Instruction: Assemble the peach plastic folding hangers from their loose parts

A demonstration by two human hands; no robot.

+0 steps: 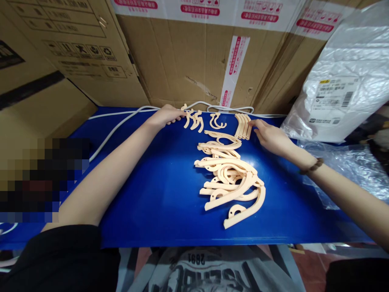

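At the far edge of the blue table, my left hand (168,116) is closed, its fingertips at a small beige hanger hook (187,120) in a loose group. Two more curved hooks (216,121) lie a little to the right. My right hand (267,136) has its bent fingers at the outermost of several curved hanger arms (242,126), which lie side by side in a neat row. Nearer to me, a pile of beige folding hangers (229,178) overlaps in a column. One hanger piece (244,211) sticks out at its near end.
Cardboard boxes (188,61) wall off the back and left of the blue table (146,194). A white cable (118,129) runs along the far edge. On the right stand a white plastic parcel (331,93) and crumpled clear plastic (352,166).
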